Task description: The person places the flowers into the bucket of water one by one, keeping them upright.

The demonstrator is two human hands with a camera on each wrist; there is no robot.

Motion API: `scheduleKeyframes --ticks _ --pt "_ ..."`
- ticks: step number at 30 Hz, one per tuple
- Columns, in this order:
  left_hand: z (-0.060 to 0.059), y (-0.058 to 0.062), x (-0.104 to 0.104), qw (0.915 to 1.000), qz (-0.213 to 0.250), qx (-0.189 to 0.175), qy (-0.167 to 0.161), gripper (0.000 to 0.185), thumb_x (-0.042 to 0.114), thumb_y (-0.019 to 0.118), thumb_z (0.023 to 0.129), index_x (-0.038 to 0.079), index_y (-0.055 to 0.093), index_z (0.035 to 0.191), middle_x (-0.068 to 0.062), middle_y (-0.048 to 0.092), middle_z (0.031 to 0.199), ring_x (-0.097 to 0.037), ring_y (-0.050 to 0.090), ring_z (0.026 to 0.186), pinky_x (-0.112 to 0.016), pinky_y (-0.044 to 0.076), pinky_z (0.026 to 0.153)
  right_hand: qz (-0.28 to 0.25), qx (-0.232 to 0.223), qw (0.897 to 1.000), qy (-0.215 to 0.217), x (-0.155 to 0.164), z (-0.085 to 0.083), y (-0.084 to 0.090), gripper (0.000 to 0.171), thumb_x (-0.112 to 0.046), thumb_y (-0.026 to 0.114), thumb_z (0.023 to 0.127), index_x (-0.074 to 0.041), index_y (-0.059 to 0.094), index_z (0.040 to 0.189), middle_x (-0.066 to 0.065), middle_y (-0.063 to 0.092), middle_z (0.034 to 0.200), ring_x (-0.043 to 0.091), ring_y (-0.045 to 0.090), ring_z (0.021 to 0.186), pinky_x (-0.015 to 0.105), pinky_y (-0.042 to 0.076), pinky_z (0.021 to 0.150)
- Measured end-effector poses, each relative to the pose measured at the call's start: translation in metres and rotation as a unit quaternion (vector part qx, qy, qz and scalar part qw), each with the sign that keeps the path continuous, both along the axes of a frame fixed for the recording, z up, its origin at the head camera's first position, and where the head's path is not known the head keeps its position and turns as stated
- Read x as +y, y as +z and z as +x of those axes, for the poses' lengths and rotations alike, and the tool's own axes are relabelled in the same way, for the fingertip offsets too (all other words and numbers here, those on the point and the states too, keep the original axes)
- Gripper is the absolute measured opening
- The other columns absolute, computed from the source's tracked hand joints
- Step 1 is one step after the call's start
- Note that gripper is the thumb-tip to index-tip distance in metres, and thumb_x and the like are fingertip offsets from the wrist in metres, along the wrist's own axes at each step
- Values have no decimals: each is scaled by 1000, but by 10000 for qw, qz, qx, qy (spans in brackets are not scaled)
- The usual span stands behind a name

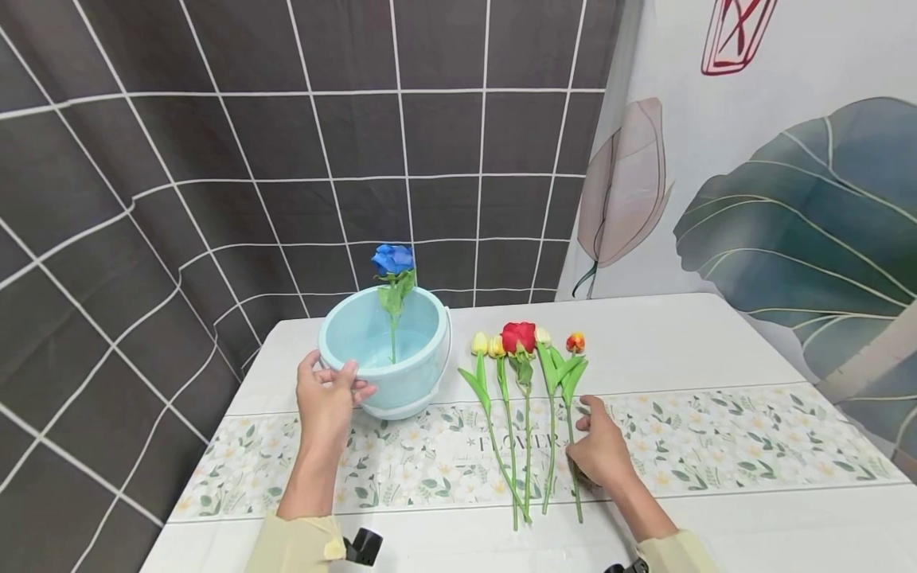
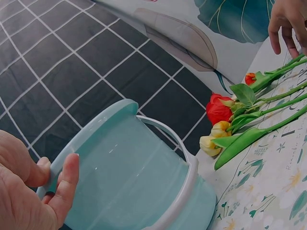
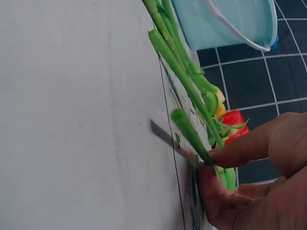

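My left hand (image 1: 325,402) grips the near-left rim of a light blue bucket (image 1: 401,390); in the left wrist view, thumb and fingers (image 2: 67,187) straddle that rim. Inside the bucket a blue rose (image 1: 392,260) stands upright, its bloom above the rim. My right hand (image 1: 600,446) pinches the lower stem of an orange-red tulip (image 1: 575,343), the rightmost flower; in the right wrist view the stem's cut end (image 3: 180,117) sticks out past the fingertips over its shadow. Left of it lie a red rose (image 1: 519,337), a yellow tulip (image 1: 497,346) and pale tulips (image 1: 479,344).
The white table (image 1: 716,342) carries a printed floral band (image 1: 688,446) with the word FLOWER. A white bucket handle (image 1: 446,350) hangs down on the bucket's right side. Behind the table hangs a dark gridded cloth (image 1: 444,131), and on the right a leaf-printed curtain (image 1: 809,223).
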State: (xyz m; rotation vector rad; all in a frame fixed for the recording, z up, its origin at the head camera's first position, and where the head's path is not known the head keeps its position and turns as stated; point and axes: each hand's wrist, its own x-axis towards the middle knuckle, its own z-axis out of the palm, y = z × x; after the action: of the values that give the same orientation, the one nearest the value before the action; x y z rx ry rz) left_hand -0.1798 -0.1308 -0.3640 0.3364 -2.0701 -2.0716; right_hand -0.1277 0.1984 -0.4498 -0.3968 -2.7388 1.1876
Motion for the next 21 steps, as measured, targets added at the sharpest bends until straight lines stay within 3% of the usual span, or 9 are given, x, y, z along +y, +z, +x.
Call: scheduleKeyframes --ticks 5,11,21 --pt "-1 0 0 10000 -19 14 -17 67 9 48 101 8 6 154 -12 39 105 -9 61 75 -23 62 79 -718 21 9973 -125 6 1 0 75 13 66 72 7 34 140 22 58 102 30 60 80 32 56 57" --pt "-1 0 0 10000 -37 6 -15 67 9 48 101 8 5 154 -12 39 105 -9 61 76 -23 62 79 -2060 -219 9783 -85 12 2 -1 74 13 59 81 1 28 147 20 65 102 21 65 78 29 60 61" --pt "0 1 0 9999 -104 5 19 67 9 48 101 8 7 154 -12 39 106 -11 61 79 -23 62 78 -2976 -161 9544 -155 15 2 1 70 12 59 84 -5 32 147 21 65 112 22 68 74 25 55 50"
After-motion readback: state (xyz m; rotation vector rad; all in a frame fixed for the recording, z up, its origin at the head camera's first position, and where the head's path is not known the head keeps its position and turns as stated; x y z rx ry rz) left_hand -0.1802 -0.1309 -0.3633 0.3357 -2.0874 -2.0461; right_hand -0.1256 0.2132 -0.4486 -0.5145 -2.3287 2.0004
